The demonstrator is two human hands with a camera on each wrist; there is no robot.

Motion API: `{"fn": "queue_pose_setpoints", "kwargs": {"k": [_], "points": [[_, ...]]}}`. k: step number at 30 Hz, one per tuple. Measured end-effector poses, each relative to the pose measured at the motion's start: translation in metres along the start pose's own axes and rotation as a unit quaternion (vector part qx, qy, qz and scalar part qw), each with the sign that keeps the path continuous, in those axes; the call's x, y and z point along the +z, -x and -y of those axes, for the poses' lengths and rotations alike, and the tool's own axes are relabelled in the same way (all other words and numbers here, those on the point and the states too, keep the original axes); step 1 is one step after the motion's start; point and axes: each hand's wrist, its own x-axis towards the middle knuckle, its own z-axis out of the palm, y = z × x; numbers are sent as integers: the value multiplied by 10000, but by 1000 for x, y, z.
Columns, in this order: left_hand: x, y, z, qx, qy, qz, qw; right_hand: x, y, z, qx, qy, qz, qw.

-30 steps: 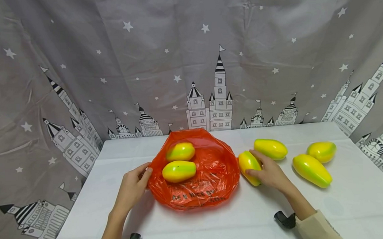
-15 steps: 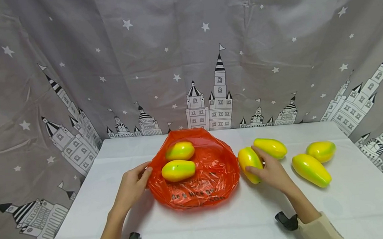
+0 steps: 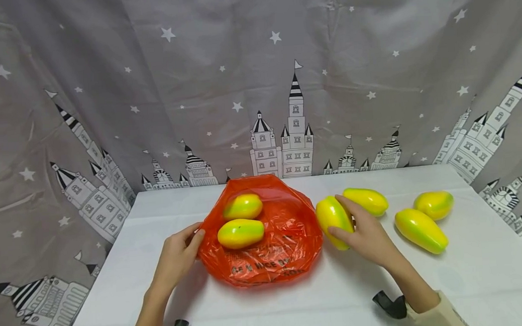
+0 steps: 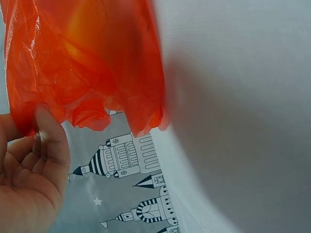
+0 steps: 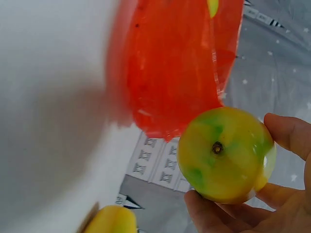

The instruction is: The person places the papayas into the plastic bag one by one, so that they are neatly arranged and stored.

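Observation:
A red plastic bag (image 3: 287,231) lies with its mouth wide open on the table. Two yellow-green papayas, a rear one (image 3: 243,207) and a front one (image 3: 241,233), rest inside it on the left. My left hand (image 3: 177,255) pinches the bag's left rim between thumb and fingers, as the left wrist view also shows. Just beyond the bag's right rim, my right hand (image 3: 366,234) grips another papaya (image 3: 332,221) between thumb and fingers. Seen end-on in the right wrist view, that held papaya (image 5: 226,155) is beside the red bag (image 5: 170,68).
Three more papayas are to the right: one (image 3: 366,201) behind the right hand, and two (image 3: 421,230) (image 3: 434,205) close together farther right. A white cloth (image 3: 270,312) covers the table. A grey curtain (image 3: 217,41) printed with castles and stars hangs behind it.
My right hand has raised the papaya slightly and brought it left, closer to the bag's right rim. The left hand keeps its hold on the bag. The head view has shifted slightly.

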Motion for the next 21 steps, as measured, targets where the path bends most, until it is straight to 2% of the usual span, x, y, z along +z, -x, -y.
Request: {"fn": "queue_pose_setpoints", "kwargs": {"k": [13, 21], "points": [[0, 2, 2, 66, -125, -109, 9998, -1, 5, 25, -485, -46, 86, 9988], [1, 1, -1, 72, -70, -86, 9999, 0, 5, 31, -449, -25, 179, 9988]]}}
